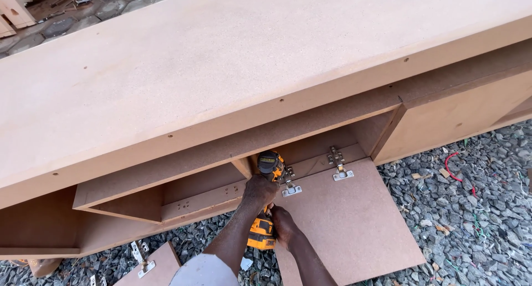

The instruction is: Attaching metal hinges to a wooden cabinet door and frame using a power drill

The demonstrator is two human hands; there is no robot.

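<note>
- Two hands work at the front of a long brown cabinet [221, 70] that stands on grey gravel [471, 208].
- The left hand [259, 189] has its fingers closed tight around the grip of a yellow and black drill [267, 197], just in front of the cabinet's lower shelf.
- The right hand [285, 225] is below it, near the battery end of the drill; its fingers look curled there, but how firmly they hold cannot be told.
- The nose of the drill points at a metal hinge [290, 182], which sits where the door panel [349, 219] meets the cabinet's bottom edge.
- A second hinge [338, 164] lies to the right of the first one, also on this panel and against the cabinet; it appears already fixed.
- Another panel [155, 264] with hinges lies on the gravel to the left, apart from the cabinet, so it seems not mounted yet.
- By judgement, the one door is about half fastened and the other door remains.
</note>
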